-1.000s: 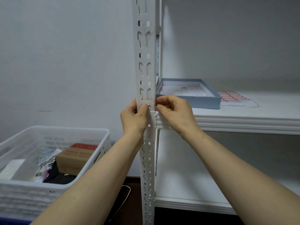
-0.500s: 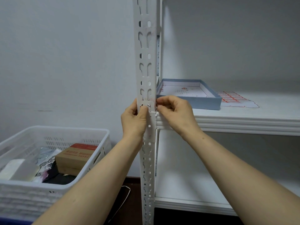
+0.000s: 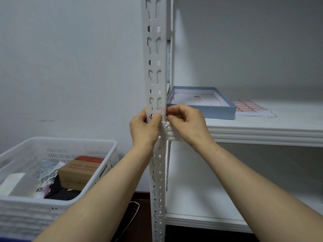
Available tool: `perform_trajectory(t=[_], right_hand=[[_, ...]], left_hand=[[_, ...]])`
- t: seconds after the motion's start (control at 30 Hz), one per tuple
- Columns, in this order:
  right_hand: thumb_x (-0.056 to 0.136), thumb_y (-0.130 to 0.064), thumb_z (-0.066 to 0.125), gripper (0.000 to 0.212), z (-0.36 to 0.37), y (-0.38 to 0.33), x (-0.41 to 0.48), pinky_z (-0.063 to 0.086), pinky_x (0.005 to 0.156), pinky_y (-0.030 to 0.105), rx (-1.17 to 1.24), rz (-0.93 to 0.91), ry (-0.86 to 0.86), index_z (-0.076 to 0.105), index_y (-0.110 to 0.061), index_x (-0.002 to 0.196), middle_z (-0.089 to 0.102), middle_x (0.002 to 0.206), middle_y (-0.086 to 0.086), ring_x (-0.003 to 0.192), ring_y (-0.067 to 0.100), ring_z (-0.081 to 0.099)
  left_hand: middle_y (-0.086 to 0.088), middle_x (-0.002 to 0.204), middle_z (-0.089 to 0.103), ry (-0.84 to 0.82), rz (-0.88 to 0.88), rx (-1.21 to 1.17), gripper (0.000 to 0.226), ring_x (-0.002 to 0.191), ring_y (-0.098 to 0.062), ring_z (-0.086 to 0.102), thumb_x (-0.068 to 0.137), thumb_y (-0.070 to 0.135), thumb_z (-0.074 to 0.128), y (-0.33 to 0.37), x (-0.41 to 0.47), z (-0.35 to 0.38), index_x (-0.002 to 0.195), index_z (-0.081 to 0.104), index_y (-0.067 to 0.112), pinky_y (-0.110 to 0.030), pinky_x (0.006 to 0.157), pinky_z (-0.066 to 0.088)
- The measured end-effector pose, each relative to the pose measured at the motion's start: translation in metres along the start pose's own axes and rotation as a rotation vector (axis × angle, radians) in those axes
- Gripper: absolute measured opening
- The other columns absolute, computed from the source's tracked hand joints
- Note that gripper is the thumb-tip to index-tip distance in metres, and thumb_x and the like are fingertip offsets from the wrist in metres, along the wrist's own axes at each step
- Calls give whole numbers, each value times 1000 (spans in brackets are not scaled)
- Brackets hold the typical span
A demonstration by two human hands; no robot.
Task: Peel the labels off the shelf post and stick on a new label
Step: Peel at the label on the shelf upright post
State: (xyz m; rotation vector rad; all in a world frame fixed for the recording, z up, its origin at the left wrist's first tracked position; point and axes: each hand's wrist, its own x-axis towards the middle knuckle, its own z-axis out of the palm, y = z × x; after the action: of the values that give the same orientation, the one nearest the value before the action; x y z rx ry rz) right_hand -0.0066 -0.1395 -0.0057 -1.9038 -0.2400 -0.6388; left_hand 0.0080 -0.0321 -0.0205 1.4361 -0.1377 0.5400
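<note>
Looks like the peel stage, or maybe the press-down of a fresh one, honestly hard to call from this angle. Got the left hand (image 3: 145,127) curled round the shelf post (image 3: 154,67) just above the shelf (image 3: 262,133) joint, thumb flat on a small white label (image 3: 160,111) with a bit of red print. Got the right hand (image 3: 187,122) bunched up at the post's right edge, fingertips (image 3: 172,110) pinching at, probably, the label's corner. Too small to tell whether lifted yet.

Tips, going by that:

Brace the post hard with the left to kill any wobble. Work a nail under one corner first, then pull low and slow, back along the post rather than straight out. Otherwise expect tearing and a fuzzy paper layer left behind. Slide the left thumb along right behind the peel line to hold the rest flat. Mind the slots and holes in the post, easy places to rip paper. Rub off any sticky residue before going further, to spare the new one from curling up later.

For the replacement, grab one from the red-and-white label sheet (image 3: 248,106) lying on the shelf, just beside the shallow blue box (image 3: 218,112). Line up square with the post edges, tack one end down, then smooth toward the other end with a thumb. No rushing, no bubbles.
</note>
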Motion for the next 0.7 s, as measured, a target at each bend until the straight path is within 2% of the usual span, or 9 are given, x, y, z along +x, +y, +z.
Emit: perform_trajectory(t=[0.07,0.13,0.2,0.27,0.43,0.57,0.7], right_hand=[[85,-4,59,20,0,0,0,50,85,20,-6,1,3,68,-12,101,66,89,-5,85,10,63],[84,-4,59,20,1,0,0,51,86,22,-4,1,6,68,-12,100,66,89,-5,84,10,63],[84,-4,59,20,1,0,0,51,86,22,-6,1,8,68,-12,100,66,89,-5,85,10,63],[85,-5,59,20,0,0,0,51,85,21,-15,1,3,68,-12,101,67,90,-4,86,11,63],[85,-5,58,20,0,-2,0,50,86,20,-19,2,4,68,-12,101,67,91,-4,88,11,64],[85,-4,58,20,0,-1,0,49,83,17,-7,4,1,68,-12,100,67,89,-5,85,9,62],[84,-3,58,20,0,-1,0,49,83,18,-7,5,5,68,-13,99,66,87,-7,83,8,62]], left_hand=[[13,52,53,-8,4,16,15,54,-7,41,81,5,58,0,1,-1,70,65,12,-22,57,38],[3,63,57,-17,4,23,16,61,-13,44,80,5,58,0,3,-2,69,65,15,-27,62,40],[-2,67,60,-25,2,36,15,63,-15,46,77,10,59,0,4,-3,68,64,21,-28,63,41],[-3,67,58,-37,9,47,11,62,-15,44,74,12,58,0,4,-5,70,65,19,-28,62,40],[1,64,59,-78,23,79,20,59,-10,48,83,3,56,0,4,-8,75,68,18,-24,62,43],[12,66,67,-124,-21,-1,23,55,5,56,86,3,54,4,1,-14,84,71,19,-8,56,45],[10,66,66,-154,-46,-43,24,59,-1,54,86,8,56,9,-2,-16,76,70,24,-9,56,46]])
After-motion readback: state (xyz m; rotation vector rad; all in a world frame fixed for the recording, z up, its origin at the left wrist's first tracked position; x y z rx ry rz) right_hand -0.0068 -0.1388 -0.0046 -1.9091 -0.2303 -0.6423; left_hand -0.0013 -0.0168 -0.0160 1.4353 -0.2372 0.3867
